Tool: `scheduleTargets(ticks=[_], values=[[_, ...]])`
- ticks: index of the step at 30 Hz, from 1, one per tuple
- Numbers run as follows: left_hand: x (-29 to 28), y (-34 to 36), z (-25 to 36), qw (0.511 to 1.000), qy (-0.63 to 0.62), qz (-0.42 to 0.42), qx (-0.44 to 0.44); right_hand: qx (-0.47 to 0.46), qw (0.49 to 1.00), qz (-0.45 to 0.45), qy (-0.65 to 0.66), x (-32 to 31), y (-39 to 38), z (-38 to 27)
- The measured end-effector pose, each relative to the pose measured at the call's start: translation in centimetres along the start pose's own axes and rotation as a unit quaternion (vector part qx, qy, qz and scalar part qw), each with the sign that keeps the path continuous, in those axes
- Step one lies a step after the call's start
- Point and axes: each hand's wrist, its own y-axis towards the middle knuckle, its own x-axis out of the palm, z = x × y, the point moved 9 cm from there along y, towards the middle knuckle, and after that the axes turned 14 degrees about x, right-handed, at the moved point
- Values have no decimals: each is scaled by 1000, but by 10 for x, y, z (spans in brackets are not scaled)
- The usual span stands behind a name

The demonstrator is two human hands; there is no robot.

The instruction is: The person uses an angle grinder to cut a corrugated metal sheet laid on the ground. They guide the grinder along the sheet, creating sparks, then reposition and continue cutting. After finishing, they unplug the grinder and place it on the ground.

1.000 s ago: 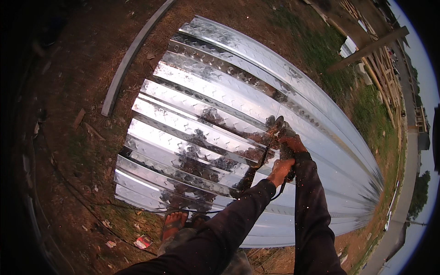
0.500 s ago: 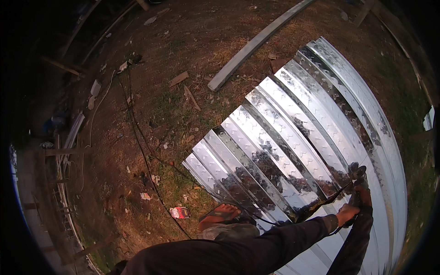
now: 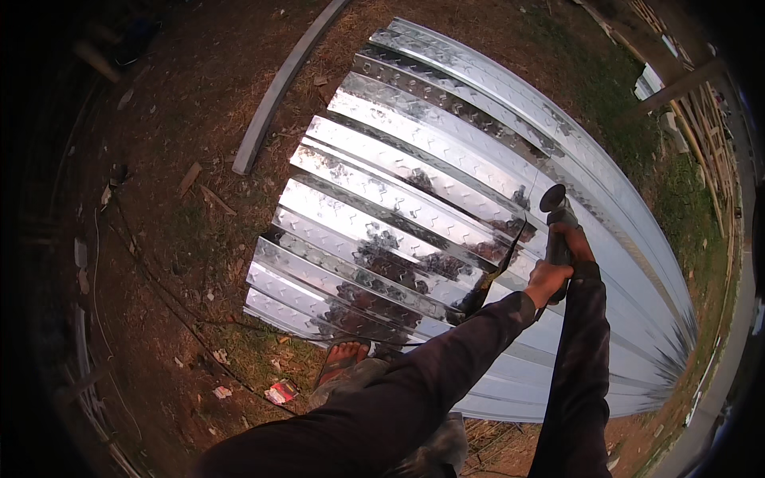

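Observation:
A large sheet of shiny ribbed metal roofing (image 3: 446,239) lies on the ground in front of me. Over its right half I hold an angle grinder (image 3: 561,248) with a dark round disc (image 3: 552,197) pointing away from me. My left hand (image 3: 547,280) is closed round the rear of the grinder's body. Farther forward, my right hand (image 3: 575,239) grips it near the head. Left of the grinder, a dark pointed slit (image 3: 498,271) runs across the ribs. Whether the disc touches the metal, I cannot tell.
My sandalled foot (image 3: 344,356) stands at the sheet's near left edge. A dark cable (image 3: 199,315) crosses the dirt. A long grey beam (image 3: 279,95) lies beyond the sheet, with wood scraps (image 3: 217,199) left of it. Long poles (image 3: 701,151) are stacked at far right.
The view has swung, so the sheet sits farther left and more of its right end shows. Relative to the slit, the grinder has shifted; its disc now shows as a round face. Both hands keep their grip.

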Motion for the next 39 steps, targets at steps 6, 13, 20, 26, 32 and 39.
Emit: scheduleTargets(ticks=[6, 13, 20, 26, 32, 39], values=[[66, -160, 76, 933, 30, -358, 7, 168, 852, 4, 496, -50, -137, 9], [-144, -441, 141, 686, 627, -330, 165, 248, 698, 46, 670, -67, -363, 55], [-276, -687, 333, 598, 800, 19, 34, 323, 765, -54, 555, -4, -520, 6], [-311, -796, 406, 623, 704, 335, 64, 325, 772, -171, 518, 63, -535, -141], [-375, -819, 475, 556, 662, 462, 197, 239, 796, -157, 533, 139, -446, -253], [-474, -778, 677, 583, 619, 476, 222, 227, 788, -74, 567, 131, -416, -443]])
